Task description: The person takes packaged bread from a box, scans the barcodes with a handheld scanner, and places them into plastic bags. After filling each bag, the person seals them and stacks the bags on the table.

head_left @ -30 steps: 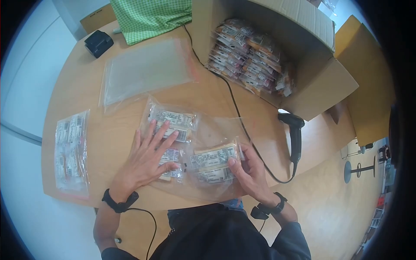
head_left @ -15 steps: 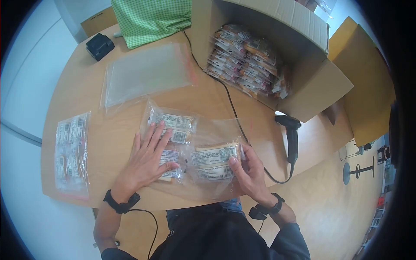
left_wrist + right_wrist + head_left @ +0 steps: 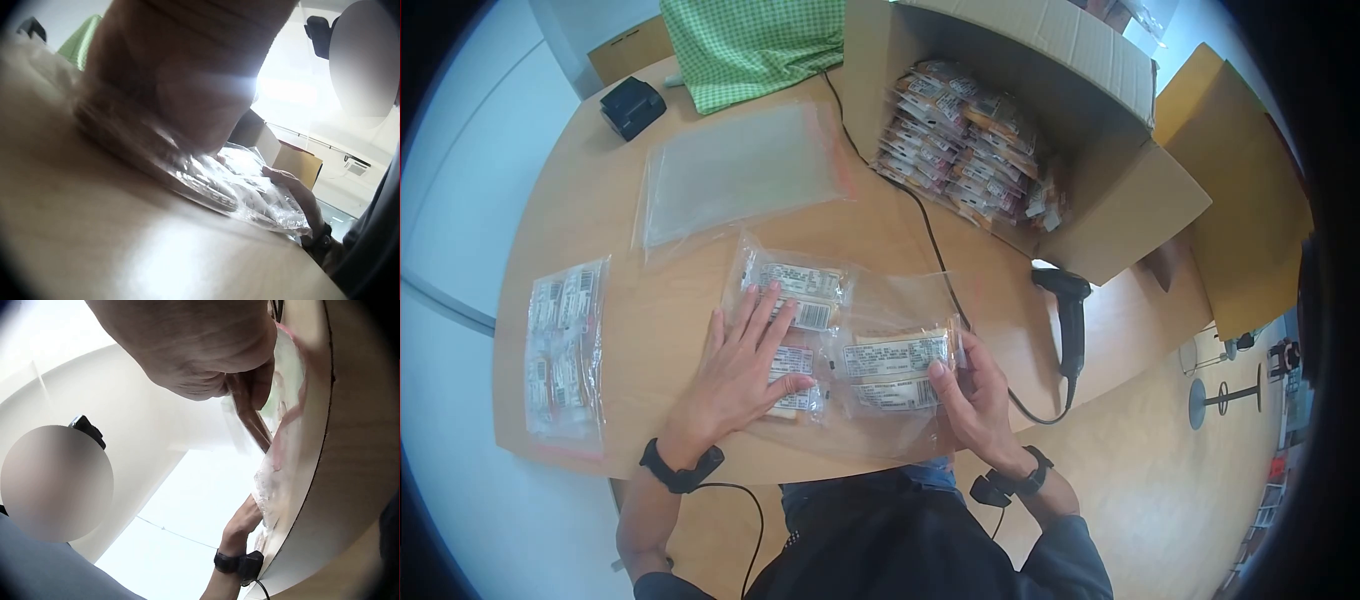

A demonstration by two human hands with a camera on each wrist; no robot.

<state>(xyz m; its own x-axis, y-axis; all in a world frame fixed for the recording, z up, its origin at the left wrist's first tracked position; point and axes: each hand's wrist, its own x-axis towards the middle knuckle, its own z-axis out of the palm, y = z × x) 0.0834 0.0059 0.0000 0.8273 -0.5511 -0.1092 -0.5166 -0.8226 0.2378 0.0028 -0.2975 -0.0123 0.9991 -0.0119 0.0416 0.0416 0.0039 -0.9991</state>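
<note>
My left hand [image 3: 740, 370] lies with fingers extended on two flat labelled food packets, an upper one [image 3: 815, 283] and a lower one [image 3: 800, 362], at the front middle of the table. Clear plastic film [image 3: 900, 440] extends from these packets to the right. Over there my right hand [image 3: 985, 405] pinches the right edge of a third packet [image 3: 885, 365], thumb on top of its printed label. The right wrist view shows the packet's edge [image 3: 250, 422] between thumb and fingers. From the left wrist, the shiny film [image 3: 206, 181] runs beneath my left hand.
At the left lies a filled clear bag [image 3: 565, 350] of packets. Flat clear bags [image 3: 740, 170] are stacked behind. A cardboard box [image 3: 1115, 210] on its side holds many packets. A barcode scanner [image 3: 1072, 315] and its cable lie at the right, a black device [image 3: 632, 107] back left.
The packet in my right hand has turned a little straighter. My left hand stays on its two packets, its fingers slightly closer together. The head view has shifted slightly.
</note>
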